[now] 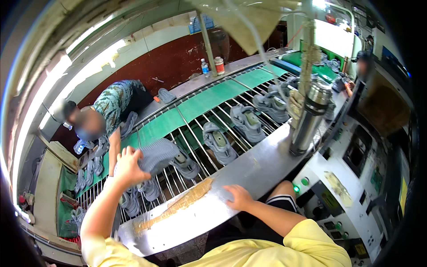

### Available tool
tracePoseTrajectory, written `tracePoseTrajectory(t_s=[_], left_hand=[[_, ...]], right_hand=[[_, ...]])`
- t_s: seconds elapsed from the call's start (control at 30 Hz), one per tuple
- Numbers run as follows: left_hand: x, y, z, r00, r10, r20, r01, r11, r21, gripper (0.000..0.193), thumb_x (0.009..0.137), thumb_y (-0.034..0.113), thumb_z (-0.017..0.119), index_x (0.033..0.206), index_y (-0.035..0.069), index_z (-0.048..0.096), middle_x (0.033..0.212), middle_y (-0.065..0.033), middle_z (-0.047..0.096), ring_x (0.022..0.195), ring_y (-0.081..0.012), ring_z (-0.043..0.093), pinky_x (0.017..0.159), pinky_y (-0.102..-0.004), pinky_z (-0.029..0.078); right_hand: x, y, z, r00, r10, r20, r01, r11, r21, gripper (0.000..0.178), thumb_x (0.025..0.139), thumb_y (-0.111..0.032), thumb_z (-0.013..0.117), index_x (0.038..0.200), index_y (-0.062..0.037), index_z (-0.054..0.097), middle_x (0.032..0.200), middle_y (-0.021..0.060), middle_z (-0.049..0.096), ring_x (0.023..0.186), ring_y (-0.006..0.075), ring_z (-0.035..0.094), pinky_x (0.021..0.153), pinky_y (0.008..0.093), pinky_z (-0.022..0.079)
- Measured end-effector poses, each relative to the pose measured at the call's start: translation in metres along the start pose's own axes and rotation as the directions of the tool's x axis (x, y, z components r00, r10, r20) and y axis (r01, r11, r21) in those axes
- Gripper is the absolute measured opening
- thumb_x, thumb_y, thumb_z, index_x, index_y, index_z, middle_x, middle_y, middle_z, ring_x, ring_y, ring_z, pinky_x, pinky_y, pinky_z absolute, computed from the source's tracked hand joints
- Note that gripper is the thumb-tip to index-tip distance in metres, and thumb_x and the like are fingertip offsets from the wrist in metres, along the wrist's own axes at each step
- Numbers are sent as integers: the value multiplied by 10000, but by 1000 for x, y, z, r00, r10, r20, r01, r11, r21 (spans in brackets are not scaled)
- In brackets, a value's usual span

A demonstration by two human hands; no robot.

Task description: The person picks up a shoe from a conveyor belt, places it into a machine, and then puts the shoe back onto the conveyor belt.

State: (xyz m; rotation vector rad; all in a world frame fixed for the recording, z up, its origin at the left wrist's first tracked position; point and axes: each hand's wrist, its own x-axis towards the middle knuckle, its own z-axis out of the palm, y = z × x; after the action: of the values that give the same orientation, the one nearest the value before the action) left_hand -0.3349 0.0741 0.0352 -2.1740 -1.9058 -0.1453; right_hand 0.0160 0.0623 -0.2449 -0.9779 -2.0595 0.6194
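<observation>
My left hand (129,168) is closed around a grey shoe (156,155), lifted above the roller conveyor with its ribbed sole facing up. My right hand (239,198) lies on the metal ledge (255,167) along the conveyor's near side, holding nothing, fingers loosely extended. Close to the left hand, another grey shoe (186,165) sits on the metal rods, partly covered by the held one. Farther right along the rods stand a grey shoe (219,144) and a second grey shoe (247,123).
Brown tape (178,205) covers part of the ledge. A steel thermos (310,118) stands at its right end beside an upright post (307,53). Across the conveyor, beyond a green strip (202,104), a co-worker in a camouflage top (116,100) leans in. A control box (320,187) is at right.
</observation>
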Motion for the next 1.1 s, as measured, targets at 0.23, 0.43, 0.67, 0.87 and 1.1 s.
tracePoseTrajectory(t_s=[0.23, 0.43, 0.67, 0.87, 1.1], left_hand=[[-98, 163, -42, 880, 471, 68, -432, 851, -297, 541, 401, 318, 784, 827, 78, 552, 924, -119, 465, 921, -300, 468, 805, -395, 370], [-115, 256, -31, 614, 758, 222, -531, 604, -594, 537, 455, 388, 781, 830, 92, 537, 929, -118, 475, 895, -302, 500, 806, -400, 391], [-62, 330, -45, 365, 891, -269, -874, 228, -430, 349, 555, 240, 731, 812, 94, 545, 897, -101, 507, 906, -290, 521, 828, -420, 415], [-19, 322, 28, 683, 698, -217, -564, 314, -764, 111, 646, 70, 661, 683, 49, 558, 627, -81, 507, 617, -255, 551, 605, -345, 456], [-69, 253, 287, 978, -167, 121, 179, 400, -899, 146, 789, 72, 612, 699, -5, 528, 571, -40, 508, 523, -112, 447, 497, -280, 386]], right_hand=[[19, -163, -114, 914, -390, 110, 404, 897, -176, 909, 619, -330, 734, 1389, -90, 316, 1302, 231, 410, 1225, 410, 377, 1043, 499, 274], [-77, -167, -166, 802, -1, 598, 68, 994, -89, 899, 548, -357, 730, 1333, -99, 378, 1289, 268, 371, 1146, 423, 432, 975, 450, 368], [-139, -131, -204, 969, 230, -87, -190, 924, 333, 950, 490, -195, 732, 1359, -114, 356, 1189, 179, 488, 1103, 305, 510, 941, 373, 412], [-204, -45, -310, 439, 660, -610, -145, 722, 677, 831, 559, -38, 600, 1356, -64, 366, 1159, 113, 525, 905, 201, 581, 773, 316, 494], [-172, 59, -546, 38, 433, -900, -528, 774, 350, 785, 564, -169, 642, 1317, -42, 456, 1128, 176, 584, 998, 246, 569, 842, 315, 456]])
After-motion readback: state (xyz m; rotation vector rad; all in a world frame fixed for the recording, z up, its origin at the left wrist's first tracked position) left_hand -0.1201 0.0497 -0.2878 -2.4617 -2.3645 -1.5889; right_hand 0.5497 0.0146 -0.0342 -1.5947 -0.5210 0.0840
